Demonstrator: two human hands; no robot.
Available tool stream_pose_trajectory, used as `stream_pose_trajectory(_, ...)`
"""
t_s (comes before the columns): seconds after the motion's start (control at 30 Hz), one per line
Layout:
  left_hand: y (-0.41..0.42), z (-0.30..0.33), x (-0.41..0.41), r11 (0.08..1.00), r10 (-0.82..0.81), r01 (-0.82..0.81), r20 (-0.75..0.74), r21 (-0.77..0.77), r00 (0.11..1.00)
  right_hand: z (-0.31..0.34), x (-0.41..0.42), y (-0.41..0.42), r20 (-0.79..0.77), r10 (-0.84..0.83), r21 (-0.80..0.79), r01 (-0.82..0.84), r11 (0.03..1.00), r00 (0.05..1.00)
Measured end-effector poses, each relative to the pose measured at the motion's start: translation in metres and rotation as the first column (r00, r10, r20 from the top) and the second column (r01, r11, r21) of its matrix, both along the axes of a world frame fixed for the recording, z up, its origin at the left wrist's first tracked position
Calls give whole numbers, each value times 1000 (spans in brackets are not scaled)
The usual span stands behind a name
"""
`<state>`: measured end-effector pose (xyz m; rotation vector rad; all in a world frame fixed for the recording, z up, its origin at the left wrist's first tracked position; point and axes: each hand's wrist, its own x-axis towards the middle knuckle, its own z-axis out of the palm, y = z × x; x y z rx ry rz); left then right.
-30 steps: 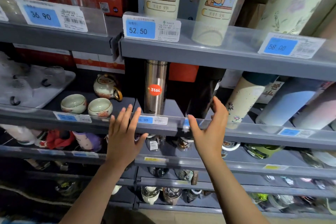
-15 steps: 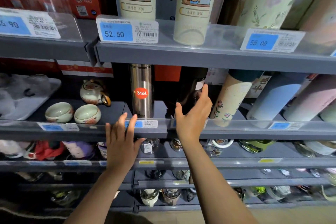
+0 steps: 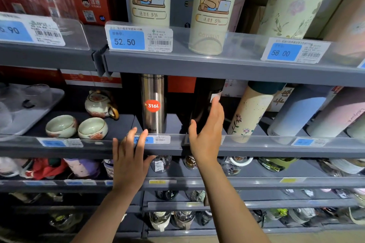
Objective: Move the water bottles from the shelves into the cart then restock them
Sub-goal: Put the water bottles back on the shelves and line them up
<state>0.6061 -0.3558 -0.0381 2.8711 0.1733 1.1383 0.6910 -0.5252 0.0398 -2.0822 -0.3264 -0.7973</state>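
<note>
Head view: I've got both hands up at the middle shelf. Right hand is spread, fingers straight, reaching over the front lip toward the black bottle; fingertips look to be at its side near a white tag, but I can't tell if they touch. Left hand is also spread and holding nothing, fingers up against the shelf's front edge just below the steel bottle with the red 316L sticker.

Both bottles stand upright near the front edge, close beside each other, black one to the right. Cream floral bottle leans further right.

Handling guess: steel flask is rigid, probably moderately heavy even empty, and the polished wall looks slippery, so I'd wrap the mid-body just under the sticker, not pinch the cap. Black one looks matte, likely easier to hold; same mid-body wrap. The upper shelf sits low over their tops, so I'd tilt each bottle forward over the lip instead of lifting straight. Teacups to the left look fragile, so keep clear.
</note>
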Motion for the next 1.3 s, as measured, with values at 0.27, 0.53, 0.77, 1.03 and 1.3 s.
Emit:
stream_pose_trajectory(0.27, 0, 0, -1, 1000, -6, 6, 18, 3, 1000, -4, 1, 10, 21, -134, -58, 135, 989, 991)
stream_pose_trajectory(0.53, -1, 1, -1, 1000, 1, -1, 22, 1, 1000, -6, 0, 11, 21, -151, 6, 151, 988, 988)
stream_pose_trajectory(0.77, -2, 2, -2, 1000, 9, -9, 2, -24, 1000, -5, -2, 22, -43, -231, 13, 232, 973, 972)
stream_pose_trajectory(1.03, -4, 6, -2, 997, 43, -46, -55, -55, 998, -2, -1, 24, -66, -247, 50, 251, 967, 967)
stream_pose_trajectory(1.3, 0, 1, -1, 1000, 6, -5, 17, -9, 1000, -7, -6, 7, -90, -105, -3, 106, 994, 990)
